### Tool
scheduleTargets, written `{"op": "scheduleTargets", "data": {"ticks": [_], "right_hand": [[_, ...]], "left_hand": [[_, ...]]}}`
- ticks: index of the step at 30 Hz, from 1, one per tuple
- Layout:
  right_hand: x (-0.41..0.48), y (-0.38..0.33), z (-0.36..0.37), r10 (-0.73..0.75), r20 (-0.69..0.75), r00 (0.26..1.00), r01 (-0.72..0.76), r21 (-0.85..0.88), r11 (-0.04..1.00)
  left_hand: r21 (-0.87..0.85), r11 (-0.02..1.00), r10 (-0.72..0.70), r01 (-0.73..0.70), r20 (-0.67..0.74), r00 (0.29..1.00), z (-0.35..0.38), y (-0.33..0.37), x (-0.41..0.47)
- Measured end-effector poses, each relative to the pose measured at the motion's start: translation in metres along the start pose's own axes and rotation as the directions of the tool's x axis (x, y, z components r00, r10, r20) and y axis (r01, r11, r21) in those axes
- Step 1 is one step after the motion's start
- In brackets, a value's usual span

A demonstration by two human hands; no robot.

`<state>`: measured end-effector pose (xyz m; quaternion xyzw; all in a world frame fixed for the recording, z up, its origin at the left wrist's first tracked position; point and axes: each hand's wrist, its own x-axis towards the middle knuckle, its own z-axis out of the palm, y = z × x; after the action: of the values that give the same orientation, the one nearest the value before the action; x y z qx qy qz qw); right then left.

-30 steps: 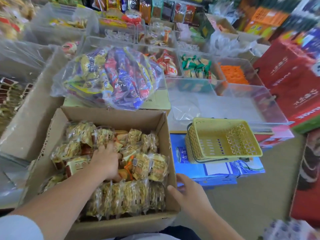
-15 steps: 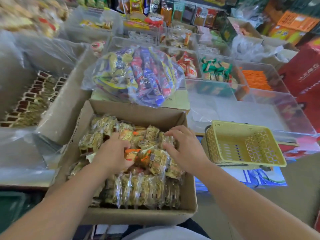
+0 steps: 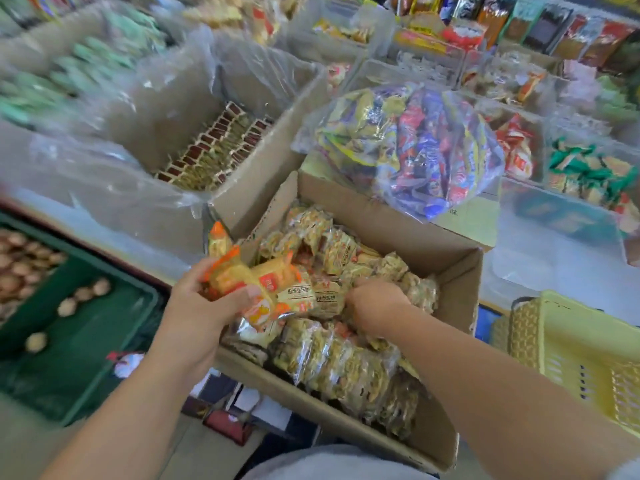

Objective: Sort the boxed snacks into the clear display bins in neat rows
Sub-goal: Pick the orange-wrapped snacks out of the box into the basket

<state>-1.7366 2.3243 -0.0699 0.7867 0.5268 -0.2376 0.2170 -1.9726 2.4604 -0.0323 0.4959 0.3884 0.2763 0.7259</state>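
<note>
Left grip [image 3: 204, 306] clutches snack packets [image 3: 263, 285]; right grip [image 3: 375, 306], hold unseen, delves the well-stocked carton [image 3: 460, 271], sorting barely begun.

The brown cardboard box [image 3: 377, 220] of wrapped snack packets [image 3: 346, 358] sat centre, with the clear plastic bag of mixed packs [image 3: 415, 147] behind it, the yellow plastic basket [image 3: 571, 341] right and the green plastic crate [image 3: 69, 358] left.

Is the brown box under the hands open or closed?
Open. The box has no cover on top; packets show inside, and the right hand reaches in among them.
</note>
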Motion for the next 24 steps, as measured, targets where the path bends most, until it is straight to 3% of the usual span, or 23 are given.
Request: {"op": "scheduleTargets", "data": {"ticks": [3, 5, 12, 16, 20, 24], "right_hand": [[0.01, 0.0, 0.005, -0.008, 0.008, 1.0, 0.008, -0.06, 0.998], [0.014, 0.004, 0.009, -0.051, -0.004, 0.999, 0.051, -0.091, 0.995], [0.008, 0.031, 0.005, -0.165, -0.011, 0.986, 0.165, -0.02, 0.986], [0.0, 0.045, -0.003, -0.123, -0.123, 0.985, 0.137, 0.114, 0.984], [-0.006, 0.051, -0.003, -0.114, -0.151, 0.982, 0.131, 0.111, 0.985], [-0.005, 0.027, 0.005, -0.251, -0.175, 0.952, 0.273, 0.117, 0.955]], "left_hand": [[-0.192, 0.981, -0.009, 0.003, -0.029, 1.0, -0.017, -0.011, -0.013], [-0.231, 0.973, -0.011, -0.003, -0.059, 0.998, -0.024, -0.017, -0.02], [-0.055, 0.998, 0.023, -0.03, -0.136, 0.991, -0.019, -0.027, -0.022], [-0.034, 0.997, 0.068, -0.072, -0.093, 0.993, -0.019, -0.028, -0.024], [-0.009, 0.998, 0.057, -0.057, -0.059, 0.997, -0.024, -0.03, -0.022], [0.032, 0.998, 0.063, -0.061, -0.068, 0.996, -0.025, -0.032, -0.02]]}}
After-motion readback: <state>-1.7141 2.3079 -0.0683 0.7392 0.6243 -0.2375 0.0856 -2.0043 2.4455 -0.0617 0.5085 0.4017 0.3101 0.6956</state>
